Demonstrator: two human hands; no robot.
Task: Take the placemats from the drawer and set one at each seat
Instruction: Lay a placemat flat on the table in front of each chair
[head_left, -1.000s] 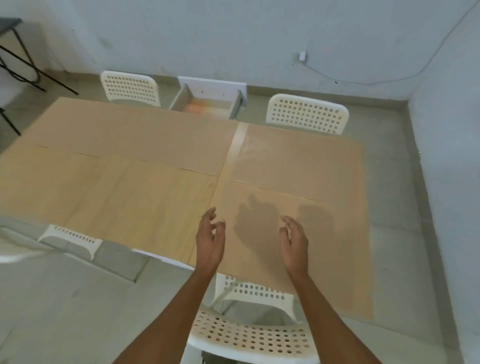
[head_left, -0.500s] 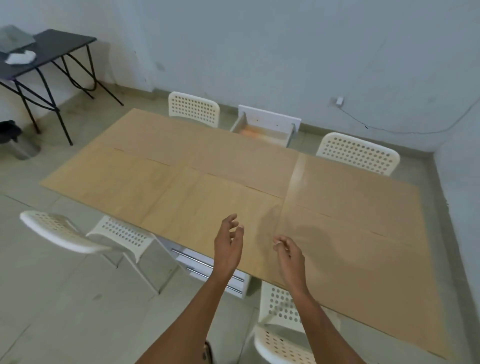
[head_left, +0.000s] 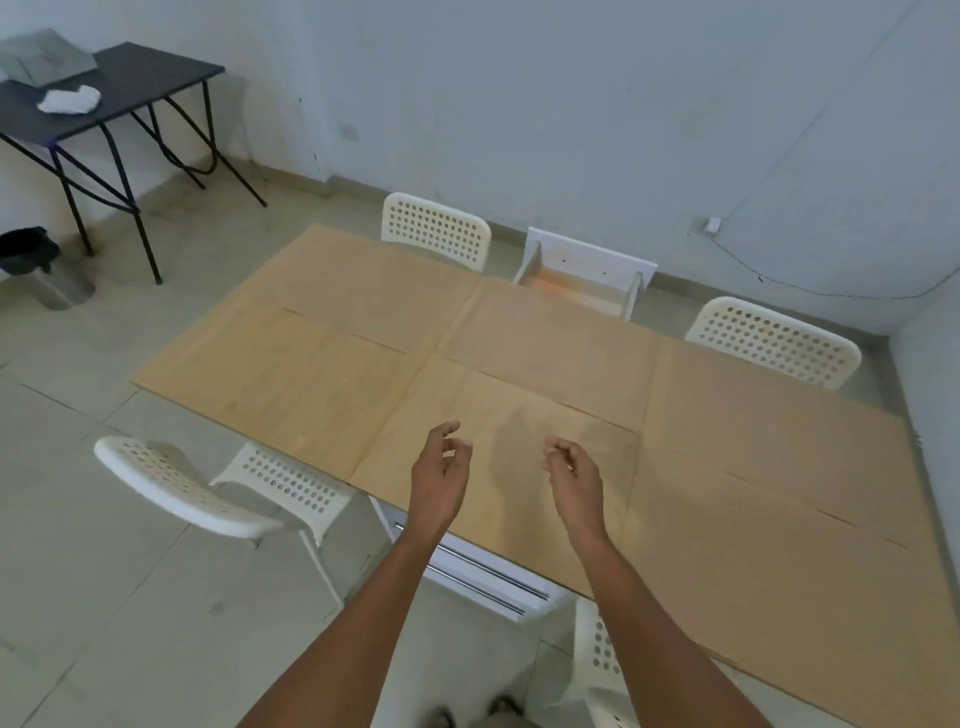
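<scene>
Head view: the left hand (head_left: 440, 475) and right hand (head_left: 575, 478) were held above the near edge of the table (head_left: 322, 364), each with fingers loosely curled and holding nothing. The drawer (head_left: 584, 283) stood pulled open at the table's far side, between two white chairs (head_left: 436, 228) (head_left: 774, 340); an orange patch showed on its floor, and whether that was a placemat could not be told. A third white chair (head_left: 208, 488) stood at the near left.
</scene>
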